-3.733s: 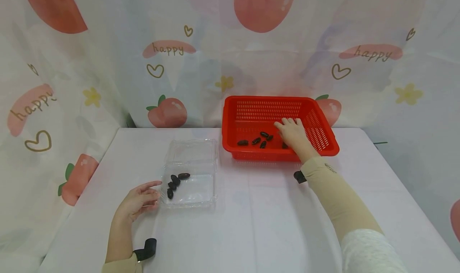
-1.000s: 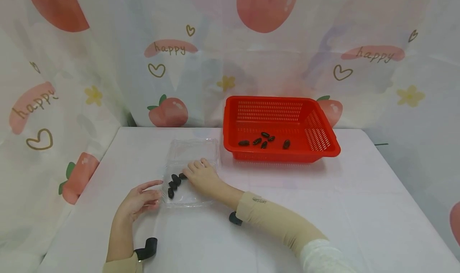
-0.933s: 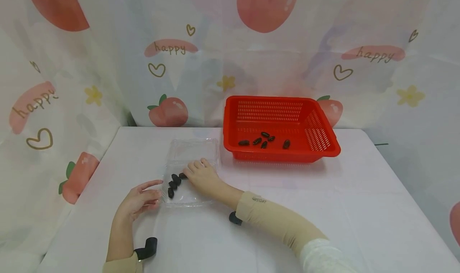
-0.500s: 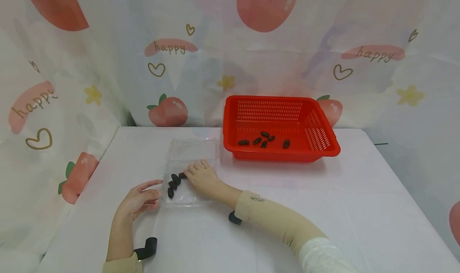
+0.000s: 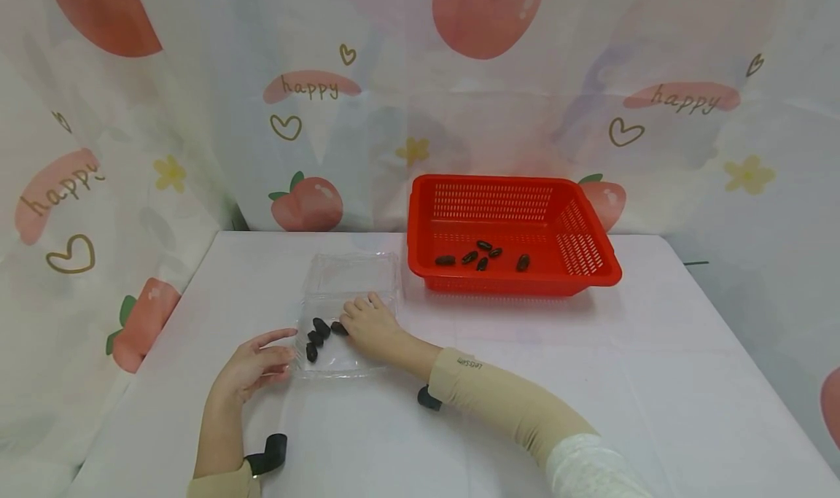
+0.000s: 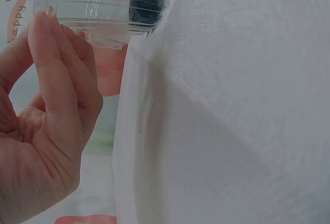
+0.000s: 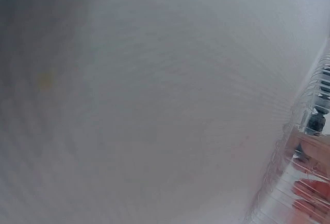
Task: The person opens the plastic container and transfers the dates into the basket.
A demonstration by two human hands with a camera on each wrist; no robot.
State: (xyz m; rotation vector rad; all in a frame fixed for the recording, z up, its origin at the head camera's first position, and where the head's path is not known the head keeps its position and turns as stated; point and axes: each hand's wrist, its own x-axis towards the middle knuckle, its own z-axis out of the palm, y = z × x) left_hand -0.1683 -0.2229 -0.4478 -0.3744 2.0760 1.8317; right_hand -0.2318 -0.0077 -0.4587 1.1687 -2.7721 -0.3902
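Observation:
A clear plastic clamshell box [image 5: 367, 370], lid folded back, lies on the white table. Several dark oval date-like fruits [image 5: 311, 352] sit along its left side. My left hand [image 5: 252, 367] rests against the box's left wall, fingers loosely extended. In the left wrist view its fingertips touch the clear wall, and a dark fruit [image 6: 147, 0] shows through the plastic. My right hand [image 5: 370, 328] is inside the box, its curled fingers at a dark date-like fruit [image 5: 339, 328] that shows partly beside them. The fingertips' underside is hidden. The right wrist view catches only the box's edge [image 7: 281, 167].
A red slotted basket [image 5: 512, 286] stands at the back, right of the box, with several more dark fruits [image 5: 523, 262] on its floor. A printed cloth [image 5: 367, 133] hangs behind and along the sides of the table [image 5: 558, 410].
My right hand has moved from the red basket to the clear box. Within the last half second the fruit at its fingertips shifted slightly right and nearer. The left hand stays put.

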